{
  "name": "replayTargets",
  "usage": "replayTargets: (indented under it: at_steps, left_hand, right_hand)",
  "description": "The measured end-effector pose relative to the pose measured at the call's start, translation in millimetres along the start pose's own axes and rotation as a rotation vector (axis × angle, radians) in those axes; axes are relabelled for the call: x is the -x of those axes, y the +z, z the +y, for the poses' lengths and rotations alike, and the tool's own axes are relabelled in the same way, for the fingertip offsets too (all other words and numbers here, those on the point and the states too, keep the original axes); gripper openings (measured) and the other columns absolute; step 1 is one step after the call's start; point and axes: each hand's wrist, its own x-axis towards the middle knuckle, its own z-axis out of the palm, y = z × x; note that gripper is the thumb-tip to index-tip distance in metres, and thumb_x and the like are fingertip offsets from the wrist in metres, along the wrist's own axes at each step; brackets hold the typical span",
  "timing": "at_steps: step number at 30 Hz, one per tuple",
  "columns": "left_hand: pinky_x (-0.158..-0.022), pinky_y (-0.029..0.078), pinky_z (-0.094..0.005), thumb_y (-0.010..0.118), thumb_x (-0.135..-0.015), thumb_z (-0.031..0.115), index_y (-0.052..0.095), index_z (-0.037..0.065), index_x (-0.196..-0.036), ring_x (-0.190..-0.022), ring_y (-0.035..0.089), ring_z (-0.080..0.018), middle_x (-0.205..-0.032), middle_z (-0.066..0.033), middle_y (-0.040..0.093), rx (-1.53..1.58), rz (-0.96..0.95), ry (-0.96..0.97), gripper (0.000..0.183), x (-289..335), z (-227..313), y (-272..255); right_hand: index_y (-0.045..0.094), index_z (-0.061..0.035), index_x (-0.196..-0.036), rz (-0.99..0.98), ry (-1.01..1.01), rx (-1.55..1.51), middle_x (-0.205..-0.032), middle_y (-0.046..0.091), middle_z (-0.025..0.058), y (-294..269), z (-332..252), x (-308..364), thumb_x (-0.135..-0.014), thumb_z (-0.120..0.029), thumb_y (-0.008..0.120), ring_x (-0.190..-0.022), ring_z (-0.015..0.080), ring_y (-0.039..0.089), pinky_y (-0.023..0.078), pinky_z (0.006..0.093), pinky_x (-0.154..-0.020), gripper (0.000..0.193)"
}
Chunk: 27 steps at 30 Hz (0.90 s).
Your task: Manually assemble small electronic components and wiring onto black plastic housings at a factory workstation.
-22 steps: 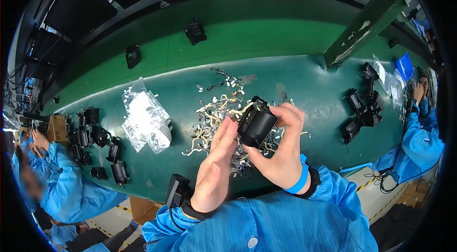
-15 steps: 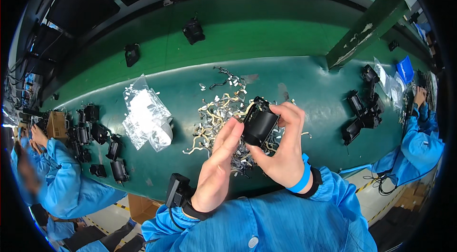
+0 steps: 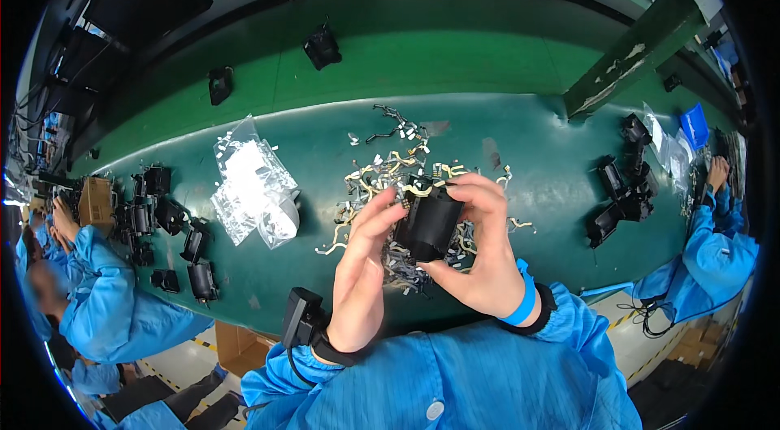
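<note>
Over a pile of loose parts, I hold a black plastic housing (image 3: 435, 224) with a smooth, curved face. My right hand (image 3: 485, 259) grips its right side, thumb at the lower edge and fingers at the top. The fingers of my left hand (image 3: 362, 267) lie against its left side, near a small connector; the left thumb is hidden. A short cream cable (image 3: 420, 190) runs along the housing's top edge. Beneath and around it spreads the pile of short cable pieces (image 3: 367, 186), cream, grey and black, with small white plugs.
Left of the pile lies a clear plastic bag (image 3: 256, 190) of white pieces. Several black housings (image 3: 195, 245) stand farther left, more black housings (image 3: 621, 196) at right. Two black parts (image 3: 322, 48) lie toward the back. A green post (image 3: 626, 64) rises at right. Co-workers sit at both sides.
The housing has turned more upright and come slightly left and nearer to me. My left fingers have shifted to its upper left edge, and the cream cable now shows along its top.
</note>
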Motion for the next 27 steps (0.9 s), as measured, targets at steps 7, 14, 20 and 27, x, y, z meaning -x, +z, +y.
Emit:
replayTargets:
  at_steps: [7, 14, 20, 27]
  left_hand:
    - [-0.114, 0.021, -0.0421, 0.046, -0.098, 0.037, 0.054, 0.005, -0.134, -0.141, 0.027, -0.0288, -0.153, -0.0172, 0.026, -0.097, -0.022, 0.051, 0.049, 1.0, -13.1, -10.0]
    - [-0.113, 0.024, -0.0433, 0.047, -0.098, 0.034, 0.057, 0.004, -0.132, -0.140, 0.027, -0.0308, -0.153, -0.0173, 0.025, -0.132, -0.057, 0.059, 0.047, 1.5, -10.8, -9.8]
    - [-0.113, 0.025, -0.0432, 0.049, -0.097, 0.035, 0.057, 0.004, -0.132, -0.140, 0.028, -0.0299, -0.153, -0.0170, 0.025, -0.145, -0.070, 0.043, 0.047, 1.0, -8.2, -9.6]
    - [-0.106, 0.036, -0.0403, 0.073, -0.077, 0.002, 0.048, 0.007, -0.125, -0.131, 0.041, -0.0242, -0.142, -0.0127, 0.035, 0.100, -0.028, 0.010, 0.054, 0.0, -13.8, -4.8]
  right_hand:
    - [0.035, -0.0088, -0.135, -0.060, 0.020, -0.173, -0.134, 0.036, 0.0169, 5.4, 9.0, 3.9, -0.065, 0.000, 0.080, -0.120, 0.0293, 0.047, 0.046, 0.0394, -0.093, 0.084]
    - [0.034, -0.0083, -0.135, -0.069, 0.047, -0.232, -0.132, 0.037, 0.0153, 6.6, 8.4, 2.5, -0.065, -0.001, 0.080, -0.119, 0.0271, 0.047, 0.045, 0.0386, -0.093, 0.083]
    - [0.037, -0.0088, -0.133, -0.072, 0.007, -0.190, -0.131, 0.036, 0.0161, 6.2, 8.6, 1.7, -0.064, 0.001, 0.079, -0.117, 0.0288, 0.047, 0.046, 0.0384, -0.092, 0.082]
    - [0.041, -0.0117, -0.131, -0.141, -0.166, 0.109, -0.126, 0.033, 0.0173, 6.5, 0.6, -0.4, -0.064, 0.005, 0.077, -0.110, 0.0351, 0.049, 0.051, 0.0408, -0.088, 0.078]
